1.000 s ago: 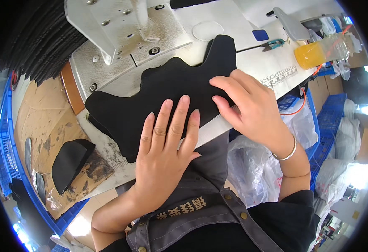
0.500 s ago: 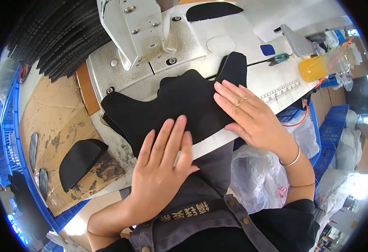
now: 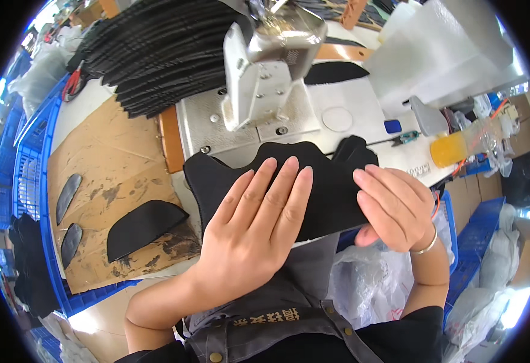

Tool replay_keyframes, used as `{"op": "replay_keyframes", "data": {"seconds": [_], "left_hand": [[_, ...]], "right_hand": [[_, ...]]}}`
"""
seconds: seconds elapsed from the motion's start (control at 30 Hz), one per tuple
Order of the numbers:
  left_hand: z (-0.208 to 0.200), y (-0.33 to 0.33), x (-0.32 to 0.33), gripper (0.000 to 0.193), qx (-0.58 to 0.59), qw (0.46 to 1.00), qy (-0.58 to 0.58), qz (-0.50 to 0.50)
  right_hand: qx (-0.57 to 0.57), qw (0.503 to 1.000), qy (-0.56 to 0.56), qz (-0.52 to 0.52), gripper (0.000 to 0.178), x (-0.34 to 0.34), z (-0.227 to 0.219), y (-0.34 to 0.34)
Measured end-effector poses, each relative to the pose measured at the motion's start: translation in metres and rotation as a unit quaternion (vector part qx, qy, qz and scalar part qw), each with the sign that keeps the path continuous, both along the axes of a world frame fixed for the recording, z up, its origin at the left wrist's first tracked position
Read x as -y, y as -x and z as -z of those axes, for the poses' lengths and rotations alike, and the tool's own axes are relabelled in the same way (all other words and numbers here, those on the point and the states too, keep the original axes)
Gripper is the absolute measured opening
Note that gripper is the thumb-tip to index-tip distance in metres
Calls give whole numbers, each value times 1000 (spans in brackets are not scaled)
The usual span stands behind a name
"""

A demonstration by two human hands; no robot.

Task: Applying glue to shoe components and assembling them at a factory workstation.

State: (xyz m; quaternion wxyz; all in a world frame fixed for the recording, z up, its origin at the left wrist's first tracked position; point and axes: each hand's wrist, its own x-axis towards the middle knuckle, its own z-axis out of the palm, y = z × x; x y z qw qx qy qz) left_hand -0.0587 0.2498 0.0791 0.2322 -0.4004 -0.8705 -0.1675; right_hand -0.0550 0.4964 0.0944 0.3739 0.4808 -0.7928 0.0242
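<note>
A black, curvy-edged sheet-like piece [image 3: 331, 193] lies on the pale machine bed in front of the machine head. My left hand [image 3: 256, 233] rests flat on it, fingers stretched out and slightly apart. At the piece's right edge is my right hand [image 3: 398, 209], fingers bent over the top and thumb at the near edge, gripping it. Behind that edge, a black rounded part [image 3: 354, 148] shows. The white metal machine head [image 3: 259, 91] stands just beyond the piece.
A stack of black pieces [image 3: 162, 54] fills the far left. On brown cardboard [image 3: 113, 151] lie a black half-round piece [image 3: 147, 227] and two small dark ovals. Thread snips [image 3: 405, 138] and a bottle of yellow liquid [image 3: 449, 151] are at right. Blue crates [image 3: 476, 248] flank the table.
The view has shifted, so the table shows lower and further right. My right hand has gone from lying flat to bending round the piece's right edge. My left hand has slid further onto the piece.
</note>
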Motion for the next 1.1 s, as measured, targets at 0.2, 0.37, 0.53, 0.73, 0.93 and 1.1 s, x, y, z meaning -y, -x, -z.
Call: {"op": "replay_keyframes", "data": {"seconds": [0.2,0.37,0.53,0.73,0.93,1.1], "left_hand": [[-31,-20,23,39,-63,995,77,-31],[-76,-38,81,39,-52,979,125,-153],[-100,-15,165,53,-237,915,-11,-328],[-127,117,184,36,-342,877,59,-332],[-140,176,104,32,-49,986,106,-115],[-160,154,112,45,92,983,-88,-134]], "right_hand": [[27,997,-35,70,20,21,-12,-27],[152,984,91,31,40,47,-2,-25],[250,954,139,93,50,27,46,-22],[257,940,215,68,42,27,78,-19],[234,946,207,87,40,28,83,-19],[243,943,209,89,39,26,84,-22]]}}
